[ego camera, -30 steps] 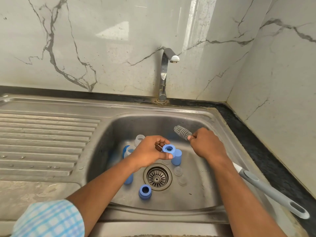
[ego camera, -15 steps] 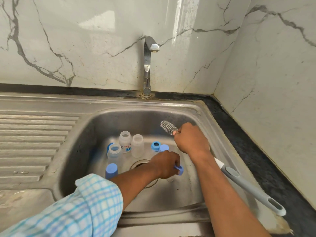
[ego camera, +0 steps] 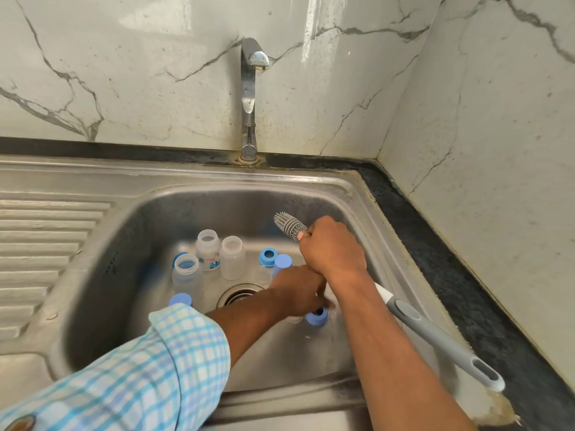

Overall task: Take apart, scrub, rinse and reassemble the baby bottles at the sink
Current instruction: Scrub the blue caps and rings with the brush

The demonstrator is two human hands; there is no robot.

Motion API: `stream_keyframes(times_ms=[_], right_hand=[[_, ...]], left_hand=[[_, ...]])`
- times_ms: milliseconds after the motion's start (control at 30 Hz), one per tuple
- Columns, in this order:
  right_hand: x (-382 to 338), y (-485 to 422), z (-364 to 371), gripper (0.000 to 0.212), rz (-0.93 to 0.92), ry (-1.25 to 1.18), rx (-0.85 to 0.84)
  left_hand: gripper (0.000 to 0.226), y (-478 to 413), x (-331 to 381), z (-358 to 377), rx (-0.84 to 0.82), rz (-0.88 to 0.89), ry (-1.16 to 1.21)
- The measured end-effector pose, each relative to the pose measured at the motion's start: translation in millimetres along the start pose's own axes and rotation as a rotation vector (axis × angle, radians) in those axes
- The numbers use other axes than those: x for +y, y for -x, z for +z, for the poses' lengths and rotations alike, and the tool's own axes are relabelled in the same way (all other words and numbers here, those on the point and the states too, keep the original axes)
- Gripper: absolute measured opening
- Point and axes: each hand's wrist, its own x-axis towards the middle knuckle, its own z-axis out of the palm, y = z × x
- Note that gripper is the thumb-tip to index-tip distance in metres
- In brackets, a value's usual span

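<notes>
— Where's the brush?
— In my right hand. Its fingers are wrapped tight round the bottle brush just behind the grey bristle head, over the back right of the sink. The long handle trails out across the right rim.
— And your left?
— My left hand reaches down beside the drain, fingers at a blue collar ring on the sink floor. It's blurred, so I cannot tell whether they pinch it or only touch it.
— The bottles?
— Three clear bottles stand open-mouthed at the back left of the basin. A blue cap sits just in front, with a second ring and second cap to their right.
</notes>
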Motion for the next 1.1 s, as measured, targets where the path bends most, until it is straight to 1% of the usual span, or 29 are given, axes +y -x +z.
stream_keyframes(times_ms=[100, 167, 267, 333, 400, 467, 633, 700, 800, 867, 1033, 1100], right_hand=[[2, -2, 2, 0.025, 0.017, -0.013, -0.003], [2, -1, 2, 0.025, 0.027, -0.009, -0.002], [1, -1, 2, 0.024, 0.036, 0.014, -0.001], [1, -2, 5, 0.024, 0.040, 0.023, -0.007], [2, -3, 8, 0.025, 0.045, 0.028, -0.013], [3, -3, 9, 0.025, 0.053, 0.032, -0.013], [3, -5, 11, 0.024, 0.054, 0.066, -0.011], [3, -5, 13, 0.024, 0.054, 0.075, -0.012], [3, -5, 13, 0.023, 0.055, 0.081, -0.006], [3, -5, 14, 0.023, 0.055, 0.083, -0.004], [1, -4, 14, 0.025, 0.052, 0.075, -0.014], [1, -4, 13, 0.025, 0.050, 0.076, -0.012]], left_hand=[[0.025, -6, -21, -29, 0.182, -0.163, -0.033], [0.025, -12, -46, -43, 0.223, -0.227, -0.096], [0.040, -22, -85, -56, 0.142, -0.220, -0.264], [0.042, -30, -98, -63, 0.069, -0.173, -0.402], [0.043, -41, -103, -68, 0.006, -0.125, -0.474], [0.044, -51, -103, -70, -0.069, -0.101, -0.511], [0.050, -75, -104, -65, -0.249, -0.046, -0.516], [0.048, -79, -101, -62, -0.298, -0.016, -0.522], [0.042, -81, -97, -62, -0.313, -0.018, -0.505], [0.042, -80, -97, -61, -0.304, -0.015, -0.469], [0.054, -78, -108, -55, -0.304, -0.022, -0.432], [0.054, -78, -107, -57, -0.300, -0.028, -0.456]])
